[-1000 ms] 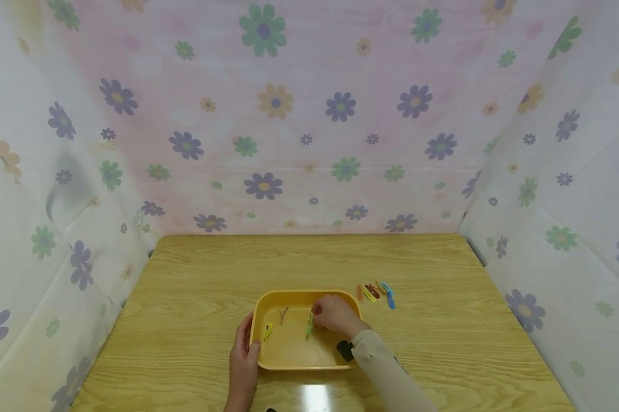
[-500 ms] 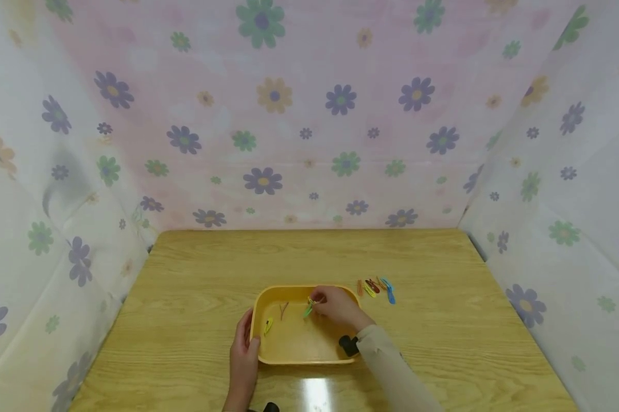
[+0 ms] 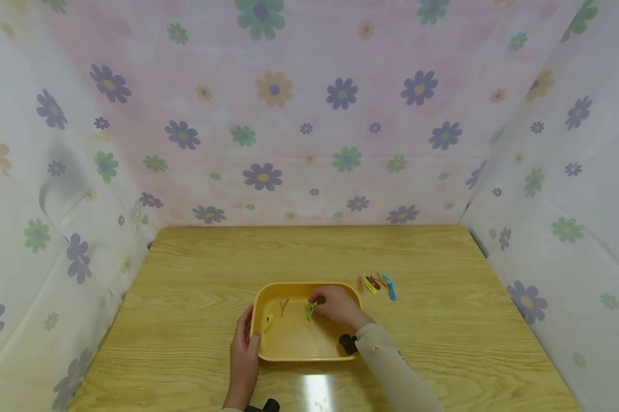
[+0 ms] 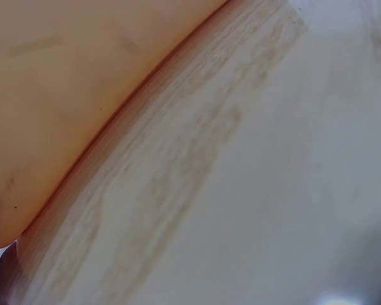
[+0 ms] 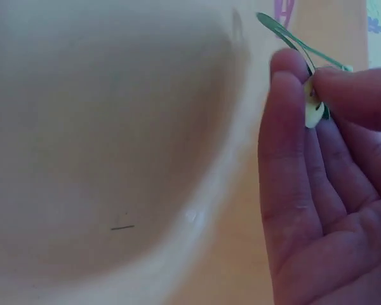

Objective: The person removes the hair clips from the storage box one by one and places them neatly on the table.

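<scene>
A yellow tray (image 3: 299,350) stands on the table. My left hand (image 3: 244,352) grips its left wall, thumb at the rim and fingers along the outside. Over the tray's inside, my right hand (image 3: 338,307) pinches a green hair clip (image 5: 292,39) between thumb and fingertips, its two arms spread apart. A pale yellow piece (image 5: 313,109) with small holes also sits between those fingertips; whether it belongs to the same clip I cannot tell. On the tray floor lie a yellow hair clip (image 3: 269,323) and a brownish hair clip (image 3: 284,307), its arms spread.
Just beyond the tray's far right corner lies a loose group of hair clips: orange (image 3: 360,284), yellow (image 3: 370,286), dark red (image 3: 373,282) and blue (image 3: 390,288) ones. Flowered cloth (image 3: 309,114) encloses the wooden table (image 3: 196,269) at the back and both sides.
My right hand has lifted slightly with the green clip, whose angle has turned and which now shows its arms spread. My left hand keeps its hold on the tray. The head view has tilted a little.
</scene>
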A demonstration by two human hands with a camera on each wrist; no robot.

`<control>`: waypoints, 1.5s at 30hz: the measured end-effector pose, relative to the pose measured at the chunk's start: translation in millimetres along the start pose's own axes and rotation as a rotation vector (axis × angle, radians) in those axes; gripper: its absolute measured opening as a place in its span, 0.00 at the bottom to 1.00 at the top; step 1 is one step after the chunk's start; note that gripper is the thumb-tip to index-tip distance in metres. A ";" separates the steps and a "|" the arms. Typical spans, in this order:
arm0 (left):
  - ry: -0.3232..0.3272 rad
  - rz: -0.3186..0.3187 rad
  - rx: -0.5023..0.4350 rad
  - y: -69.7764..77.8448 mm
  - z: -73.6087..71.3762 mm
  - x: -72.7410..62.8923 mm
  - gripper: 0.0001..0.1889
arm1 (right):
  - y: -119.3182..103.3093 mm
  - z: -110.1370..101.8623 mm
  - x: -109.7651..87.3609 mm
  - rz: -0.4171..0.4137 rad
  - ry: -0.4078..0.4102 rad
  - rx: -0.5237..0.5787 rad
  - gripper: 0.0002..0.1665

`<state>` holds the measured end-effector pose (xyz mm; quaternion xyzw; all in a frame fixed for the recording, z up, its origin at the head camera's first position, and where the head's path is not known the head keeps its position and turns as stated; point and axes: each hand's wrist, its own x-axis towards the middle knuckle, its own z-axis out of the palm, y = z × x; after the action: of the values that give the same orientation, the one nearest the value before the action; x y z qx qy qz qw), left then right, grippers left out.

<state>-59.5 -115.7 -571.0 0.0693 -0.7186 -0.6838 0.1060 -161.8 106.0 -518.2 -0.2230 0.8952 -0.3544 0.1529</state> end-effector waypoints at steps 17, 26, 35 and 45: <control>0.000 -0.027 0.017 27.3 2.6 -6.9 0.29 | -3.3 10.0 -0.1 -0.001 0.069 -0.301 0.08; 0.000 -0.021 0.005 25.1 2.1 -7.1 0.29 | -9.3 11.4 -2.2 -0.006 0.113 -0.390 0.09; 0.002 -0.022 0.007 25.1 2.1 -6.7 0.29 | -14.4 10.4 -3.4 -0.029 0.164 -0.462 0.08; 0.001 -0.045 0.020 25.2 2.2 -5.9 0.29 | -13.1 8.9 -3.1 -0.042 0.211 -0.516 0.05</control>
<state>-53.2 -110.7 -546.4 0.0867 -0.7238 -0.6786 0.0902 -151.5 94.0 -514.9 -0.2351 0.9619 -0.1390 -0.0103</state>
